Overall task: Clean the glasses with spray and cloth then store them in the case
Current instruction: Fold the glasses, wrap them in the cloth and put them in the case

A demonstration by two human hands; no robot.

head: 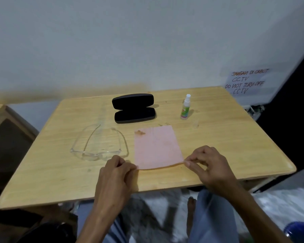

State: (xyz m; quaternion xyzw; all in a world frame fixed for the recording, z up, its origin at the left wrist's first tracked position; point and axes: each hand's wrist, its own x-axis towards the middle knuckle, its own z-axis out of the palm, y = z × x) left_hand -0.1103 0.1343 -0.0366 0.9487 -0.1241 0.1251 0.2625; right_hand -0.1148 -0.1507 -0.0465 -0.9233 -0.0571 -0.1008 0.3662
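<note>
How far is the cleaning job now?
Early stage. Done: the case lies open. In hand: both hands, left and right, pinch the near corners of the pink cloth. Left: the glasses lie untouched beside it, the spray stands unused; spraying, wiping, storing remain.

The table [218,146] was pale yellow wood with a faint straight grain and a few small dark specks. The cloth [156,146] on it was soft pink, plain apart from a brownish-orange stain near one far corner. The glasses [98,146] were clear, frame and lenses alike, so the wood showed through them. The case [134,108] was black inside and out. The spray bottle [186,107] was white with a green and pink label. The wall [112,41] behind was grey-white, and a white paper sign [247,81] bore dark handwritten letters.
</note>
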